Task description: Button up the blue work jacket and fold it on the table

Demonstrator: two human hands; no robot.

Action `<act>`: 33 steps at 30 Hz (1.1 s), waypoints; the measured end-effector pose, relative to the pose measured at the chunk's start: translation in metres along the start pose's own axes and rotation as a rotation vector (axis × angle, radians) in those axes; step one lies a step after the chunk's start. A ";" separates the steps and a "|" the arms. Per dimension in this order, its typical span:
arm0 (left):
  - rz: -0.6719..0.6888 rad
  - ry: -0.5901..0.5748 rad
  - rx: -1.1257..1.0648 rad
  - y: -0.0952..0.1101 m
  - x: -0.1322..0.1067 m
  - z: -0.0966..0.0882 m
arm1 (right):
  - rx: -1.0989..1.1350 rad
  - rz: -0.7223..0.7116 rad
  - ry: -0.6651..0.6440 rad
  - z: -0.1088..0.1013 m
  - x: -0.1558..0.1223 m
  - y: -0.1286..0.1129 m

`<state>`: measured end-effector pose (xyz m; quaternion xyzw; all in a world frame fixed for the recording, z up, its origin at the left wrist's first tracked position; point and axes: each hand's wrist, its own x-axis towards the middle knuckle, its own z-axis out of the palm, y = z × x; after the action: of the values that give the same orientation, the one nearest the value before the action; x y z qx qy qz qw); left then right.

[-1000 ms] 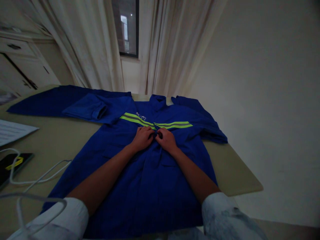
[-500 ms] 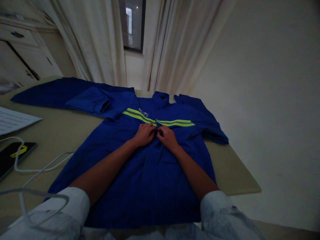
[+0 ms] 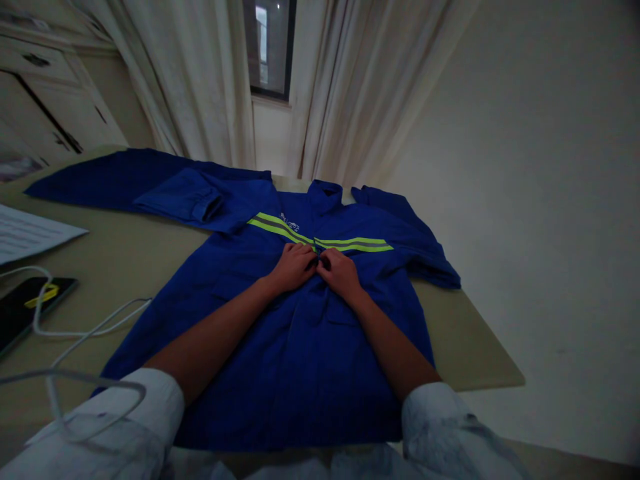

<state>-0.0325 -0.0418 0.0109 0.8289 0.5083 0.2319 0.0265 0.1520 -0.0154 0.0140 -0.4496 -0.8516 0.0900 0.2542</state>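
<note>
Head view: one blue work jacket [image 3: 300,373] is lying spread on a beige table [image 3: 465,347], with two reflective stripes [image 3: 353,245] crossing its chest. Both the left hand [image 3: 294,267] and the right hand [image 3: 341,275] are curling closed, nearly meeting and pinching the jacket's front opening just below the stripes; the exact pinched edge is hidden. Compared with the earlier frame, both hands are staying at that same spot.

Pretty dim room, soft light from the window [image 3: 269,50], the blue jacket [image 3: 300,360] looks murky, and the wide lens warps everything toward the edges.
</note>
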 end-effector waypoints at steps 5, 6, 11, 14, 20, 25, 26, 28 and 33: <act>0.000 0.024 -0.072 -0.004 0.001 0.003 | 0.017 0.123 0.059 0.001 0.005 0.003; -0.018 0.040 -0.104 -0.007 0.002 0.005 | 0.021 0.174 0.079 0.000 0.006 0.004; -0.353 0.220 -0.229 -0.028 0.007 0.003 | 0.033 -0.021 0.198 -0.022 -0.001 -0.005; -0.382 0.242 -0.113 -0.028 -0.002 -0.005 | 0.063 -0.362 -0.129 -0.038 -0.020 -0.018; 0.066 -0.158 -0.097 -0.002 -0.049 -0.029 | 0.072 -0.291 -0.243 -0.043 -0.055 -0.037; 0.040 -0.240 -0.119 -0.003 -0.066 -0.036 | -0.007 -0.253 -0.264 -0.042 -0.045 -0.053; 0.024 -0.205 -0.104 -0.006 -0.065 -0.036 | -0.011 -0.245 -0.271 -0.041 -0.041 -0.056; -0.024 -0.102 -0.043 -0.011 -0.062 -0.036 | -0.017 -0.182 -0.235 -0.037 -0.035 -0.061; 0.014 0.094 0.071 -0.013 -0.062 -0.039 | -0.028 0.100 -0.083 -0.017 -0.031 -0.065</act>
<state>-0.0826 -0.0956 0.0200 0.8210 0.5113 0.2526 -0.0287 0.1281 -0.0797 0.0427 -0.4908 -0.8392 0.1089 0.2074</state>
